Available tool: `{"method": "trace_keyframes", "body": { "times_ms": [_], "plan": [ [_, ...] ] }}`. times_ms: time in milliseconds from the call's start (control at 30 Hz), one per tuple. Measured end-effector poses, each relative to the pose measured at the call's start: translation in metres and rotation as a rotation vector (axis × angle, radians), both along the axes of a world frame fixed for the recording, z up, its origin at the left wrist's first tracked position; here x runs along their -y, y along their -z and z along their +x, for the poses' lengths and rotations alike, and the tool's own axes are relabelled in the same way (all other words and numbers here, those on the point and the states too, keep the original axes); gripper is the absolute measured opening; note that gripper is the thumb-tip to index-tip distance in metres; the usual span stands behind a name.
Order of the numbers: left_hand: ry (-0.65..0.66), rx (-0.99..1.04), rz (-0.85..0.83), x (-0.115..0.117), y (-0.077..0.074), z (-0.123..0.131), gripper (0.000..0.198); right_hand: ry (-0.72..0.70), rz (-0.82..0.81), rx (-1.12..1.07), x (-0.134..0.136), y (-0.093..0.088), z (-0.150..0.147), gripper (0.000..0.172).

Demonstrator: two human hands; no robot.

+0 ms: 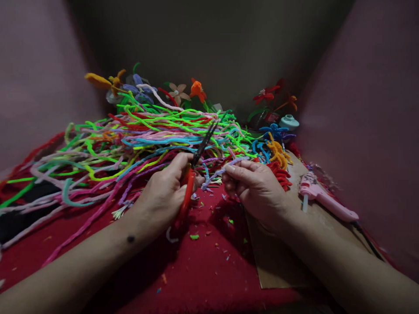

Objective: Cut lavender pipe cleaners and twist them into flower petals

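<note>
Grip left (166, 187): curled round scissors (199, 152) | grip right (260, 183): pinching lilac strand (215, 175)

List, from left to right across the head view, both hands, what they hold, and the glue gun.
Left hand → red-handled scissors → lavender pipe cleaner → right hand → pink hot glue gun.

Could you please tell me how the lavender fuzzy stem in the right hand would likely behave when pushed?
The lavender fuzzy stem is probably light, being so thin. It likely bends easily, as the curved aqua stem nearby suggests. Its fuzzy surface probably resists slipping from the right hand.
</note>
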State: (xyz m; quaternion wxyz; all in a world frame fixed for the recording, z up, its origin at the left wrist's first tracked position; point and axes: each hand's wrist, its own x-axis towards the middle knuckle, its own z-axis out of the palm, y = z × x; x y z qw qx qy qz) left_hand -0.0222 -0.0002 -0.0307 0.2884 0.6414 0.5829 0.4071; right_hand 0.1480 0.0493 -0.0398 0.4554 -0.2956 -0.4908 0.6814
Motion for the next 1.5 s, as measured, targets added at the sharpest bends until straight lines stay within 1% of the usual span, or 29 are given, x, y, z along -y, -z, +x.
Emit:
{"method": "trace_keyframes", "body": {
  "times_ms": [33,100,167,267,333,433,633,767,867,1000,1067,1133,1267,1333,1433,1500],
  "plan": [
    [0.014,0.172,-0.031,0.001,-0.004,0.002,0.030,-0.016,-0.010,0.010,0.002,0.000,-0.001,0.012],
    [0.041,0.415,-0.102,0.004,-0.010,0.005,0.032,-0.043,-0.030,0.027,0.007,0.000,-0.003,0.011],
    [0.062,0.534,-0.183,0.006,-0.013,0.007,0.033,-0.067,-0.038,0.050,0.012,0.002,-0.005,0.012],
    [0.096,0.596,-0.283,0.007,-0.013,0.008,0.034,-0.098,-0.029,0.067,0.016,0.004,-0.006,0.014],
    [0.114,0.613,-0.301,0.007,-0.013,0.008,0.032,-0.116,-0.030,0.064,0.017,0.006,-0.006,0.014],
    [0.109,0.617,-0.277,0.008,-0.015,0.009,0.032,-0.126,-0.039,0.044,0.016,0.006,-0.006,0.012],
    [0.097,0.592,-0.257,0.011,-0.017,0.014,0.033,-0.079,-0.025,0.041,0.015,0.006,-0.006,0.012],
    [0.115,0.634,-0.269,0.012,-0.015,0.013,0.034,-0.055,0.007,0.056,0.016,0.008,-0.006,0.013],
    [0.087,0.651,-0.241,0.011,-0.016,0.012,0.037,-0.055,0.018,0.085,0.017,0.008,-0.007,0.012],
    [0.089,0.658,-0.203,0.011,-0.016,0.012,0.039,-0.098,-0.034,0.055,0.017,0.006,-0.008,0.010],
    [0.096,0.646,-0.194,0.010,-0.014,0.013,0.041,-0.121,-0.065,0.022,0.018,0.004,-0.008,0.009],
    [0.095,0.618,-0.181,0.010,-0.012,0.013,0.041,-0.140,-0.063,0.019,0.018,0.003,-0.008,0.008],
    [0.106,0.558,-0.095,0.010,-0.010,0.015,0.035,-0.143,-0.022,0.065,0.017,0.002,-0.005,0.007],
    [0.117,0.552,-0.056,0.011,-0.012,0.015,0.034,-0.146,-0.038,0.058,0.017,0.002,-0.004,0.008],
    [0.136,0.559,-0.052,0.011,-0.014,0.014,0.035,-0.154,-0.078,0.024,0.017,0.003,-0.004,0.008],
    [0.143,0.522,-0.043,0.010,-0.013,0.013,0.034,-0.145,-0.112,0.013,0.018,0.003,-0.005,0.007]
  ]
}}
